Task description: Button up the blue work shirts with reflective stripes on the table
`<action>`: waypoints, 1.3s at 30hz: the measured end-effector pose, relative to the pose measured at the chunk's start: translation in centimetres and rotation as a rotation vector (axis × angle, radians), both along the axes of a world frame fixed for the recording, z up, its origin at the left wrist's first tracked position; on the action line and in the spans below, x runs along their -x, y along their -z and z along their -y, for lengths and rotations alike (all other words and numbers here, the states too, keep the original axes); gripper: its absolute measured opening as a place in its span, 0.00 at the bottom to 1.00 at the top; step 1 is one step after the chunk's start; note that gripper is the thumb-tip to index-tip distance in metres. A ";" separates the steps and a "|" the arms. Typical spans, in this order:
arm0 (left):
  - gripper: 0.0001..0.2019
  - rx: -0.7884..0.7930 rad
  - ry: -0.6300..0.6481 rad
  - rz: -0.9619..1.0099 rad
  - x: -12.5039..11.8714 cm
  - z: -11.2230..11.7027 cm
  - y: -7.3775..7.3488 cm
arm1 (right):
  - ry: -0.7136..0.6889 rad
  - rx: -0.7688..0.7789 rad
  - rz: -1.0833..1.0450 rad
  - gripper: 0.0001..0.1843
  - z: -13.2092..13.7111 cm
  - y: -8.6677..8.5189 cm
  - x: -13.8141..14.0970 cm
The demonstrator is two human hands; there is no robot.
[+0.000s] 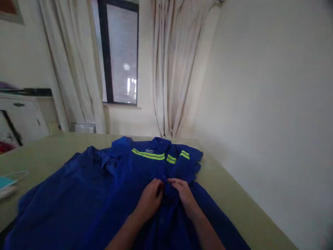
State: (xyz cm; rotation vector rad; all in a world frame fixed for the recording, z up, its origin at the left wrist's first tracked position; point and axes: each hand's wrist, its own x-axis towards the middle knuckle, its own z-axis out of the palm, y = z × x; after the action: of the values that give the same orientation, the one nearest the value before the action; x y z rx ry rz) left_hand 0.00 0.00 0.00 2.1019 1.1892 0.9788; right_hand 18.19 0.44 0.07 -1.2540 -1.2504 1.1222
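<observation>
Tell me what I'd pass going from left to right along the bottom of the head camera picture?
Face mask → left hand → right hand, both gripping the blue work shirt → bare olive surface → white wall.

You can read no text, number or brand in this view. The only marking you find is a small pale print (149, 150) on the chest of the blue work shirt (104, 198), just above the longest yellow-green reflective stripe (148, 155) and below the collar. It is too small and too blurred for you to make out a single character.
</observation>
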 end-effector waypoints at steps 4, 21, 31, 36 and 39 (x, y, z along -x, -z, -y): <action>0.13 -0.018 0.014 0.020 0.5 0.1 0.4 | -0.009 -0.049 0.099 0.21 0.2 0.0 0.1; 0.29 -0.030 -0.043 -0.477 5.8 11.9 4.4 | 0.181 -0.199 0.633 0.20 1.8 -0.3 -2.0; 0.18 0.040 -0.164 -0.692 3.0 11.2 -2.9 | 0.187 0.072 0.995 0.17 0.1 -3.9 0.9; 0.19 0.036 -0.186 -0.570 -1.7 4.7 -4.9 | 0.214 0.052 1.065 0.15 1.1 -3.3 1.5; 0.12 0.079 -0.228 -0.508 -3.3 2.2 -3.3 | 0.205 0.006 0.953 0.17 1.3 -2.0 0.0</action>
State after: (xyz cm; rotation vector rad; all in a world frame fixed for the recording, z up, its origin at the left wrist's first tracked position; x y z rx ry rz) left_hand 3.31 -2.18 3.29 2.2558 1.7135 0.4804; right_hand 18.19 -0.86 2.10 -1.9694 -1.7236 0.3406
